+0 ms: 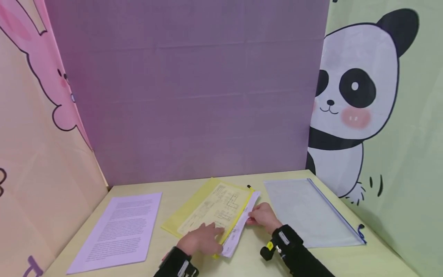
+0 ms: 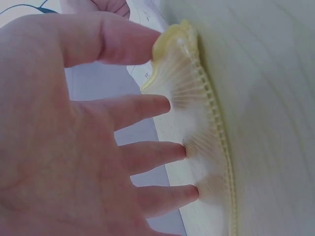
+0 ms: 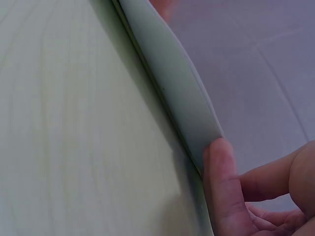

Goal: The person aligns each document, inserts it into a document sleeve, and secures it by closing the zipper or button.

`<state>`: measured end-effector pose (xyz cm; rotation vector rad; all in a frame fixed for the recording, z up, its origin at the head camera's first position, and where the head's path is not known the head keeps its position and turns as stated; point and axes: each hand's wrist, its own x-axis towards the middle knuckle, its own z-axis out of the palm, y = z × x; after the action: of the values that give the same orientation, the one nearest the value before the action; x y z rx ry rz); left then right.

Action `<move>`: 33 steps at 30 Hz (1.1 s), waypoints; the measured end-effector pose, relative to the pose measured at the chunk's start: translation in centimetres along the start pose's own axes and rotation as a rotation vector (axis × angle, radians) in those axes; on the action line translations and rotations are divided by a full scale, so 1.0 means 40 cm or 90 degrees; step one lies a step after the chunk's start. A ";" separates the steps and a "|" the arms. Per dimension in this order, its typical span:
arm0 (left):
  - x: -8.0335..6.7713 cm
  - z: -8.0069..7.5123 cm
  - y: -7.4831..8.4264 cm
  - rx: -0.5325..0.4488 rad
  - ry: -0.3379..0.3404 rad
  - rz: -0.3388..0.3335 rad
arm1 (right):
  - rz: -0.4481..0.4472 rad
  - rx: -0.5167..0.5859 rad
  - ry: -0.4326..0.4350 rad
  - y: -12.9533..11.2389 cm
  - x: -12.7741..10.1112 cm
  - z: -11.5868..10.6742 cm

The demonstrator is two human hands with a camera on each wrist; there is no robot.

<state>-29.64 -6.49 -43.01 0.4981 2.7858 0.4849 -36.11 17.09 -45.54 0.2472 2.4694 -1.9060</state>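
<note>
The yellow zip pouch [image 1: 204, 209] lies in the middle of the table [image 1: 173, 192]. The left hand [image 1: 200, 240] presses spread fingers [image 2: 147, 105] on the pouch's near zipper edge. The right hand [image 1: 263, 217] pinches the edge of a paper stack [image 1: 242, 223] that sticks out of the pouch's right side. Bare table remains between the pouch and the printed sheet [image 1: 121, 231] on its left, and the clear pouch [image 1: 308, 211] on its right.

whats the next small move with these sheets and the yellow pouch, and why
Probably slide the white paper stack further into the yellow mesh zip pouch: the right hand pinches its edge, half still protrudes, and the left hand presses the pouch flat.
</note>
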 end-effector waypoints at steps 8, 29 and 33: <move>0.008 0.002 0.008 0.015 -0.005 -0.009 | 0.018 0.010 -0.002 0.000 0.000 -0.011; 0.001 -0.002 0.014 0.014 -0.005 -0.015 | 0.076 0.012 -0.147 -0.004 -0.018 0.000; 0.005 -0.001 0.014 0.020 -0.003 -0.014 | 0.085 0.011 -0.172 -0.007 -0.023 0.002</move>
<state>-29.68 -5.92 -42.80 0.4741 2.7953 0.4356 -35.26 16.85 -45.18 0.1397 2.2066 -1.7777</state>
